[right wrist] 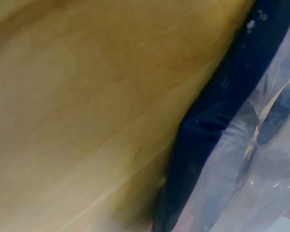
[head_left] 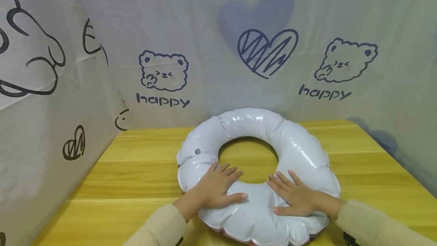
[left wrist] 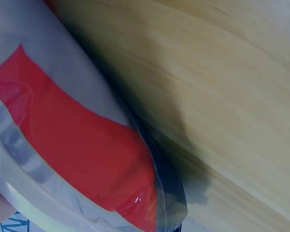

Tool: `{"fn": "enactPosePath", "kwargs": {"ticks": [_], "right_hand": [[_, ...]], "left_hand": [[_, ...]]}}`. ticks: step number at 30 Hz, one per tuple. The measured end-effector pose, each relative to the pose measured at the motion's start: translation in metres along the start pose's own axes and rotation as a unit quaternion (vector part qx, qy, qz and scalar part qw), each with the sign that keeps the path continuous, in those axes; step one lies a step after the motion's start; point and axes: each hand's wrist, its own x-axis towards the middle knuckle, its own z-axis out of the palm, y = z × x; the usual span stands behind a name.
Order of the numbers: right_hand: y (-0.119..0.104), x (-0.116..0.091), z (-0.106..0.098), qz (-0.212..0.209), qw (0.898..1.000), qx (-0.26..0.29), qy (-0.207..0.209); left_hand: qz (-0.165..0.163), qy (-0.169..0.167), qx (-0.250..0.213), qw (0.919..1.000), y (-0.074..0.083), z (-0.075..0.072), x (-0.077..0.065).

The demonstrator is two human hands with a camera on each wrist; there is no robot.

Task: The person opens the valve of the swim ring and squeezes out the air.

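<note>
A white inflatable swim ring lies on the wooden table, puffed up, with wrinkles along its seam. On its near left part rests my left hand, fingers spread and pointing toward the central hole. My right hand presses flat on the near right part, its fingertips at the hole's edge. A small air valve shows on the ring's left side. The left wrist view shows the ring's underside with a red patch; in the right wrist view a dark blue band runs along its lower side.
The yellow wood-grain table extends to both sides of the ring. Behind it hangs a pale cloth printed with hearts, bear faces and the word "happy"; more printed cloth closes off the left side.
</note>
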Motion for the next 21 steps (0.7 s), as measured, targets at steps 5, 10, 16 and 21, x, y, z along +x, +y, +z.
{"fn": "enactPosePath", "kwargs": {"ticks": [5, 10, 16, 21], "right_hand": [[-0.002, 0.001, 0.000, 0.017, 1.000, 0.006, -0.019], [-0.004, 0.002, -0.003, 0.022, 0.999, 0.003, -0.028], [-0.006, 0.004, -0.005, 0.032, 0.998, -0.011, -0.044], [-0.010, 0.003, -0.010, 0.042, 0.997, -0.024, -0.057]], "left_hand": [[0.022, 0.029, 0.025, 0.9990, -0.001, -0.002, 0.000], [0.049, 0.067, 0.078, 0.9934, 0.000, -0.004, 0.000], [0.063, 0.085, 0.116, 0.9876, 0.002, -0.007, 0.000], [0.053, 0.073, 0.085, 0.9923, 0.005, -0.014, 0.002]]}}
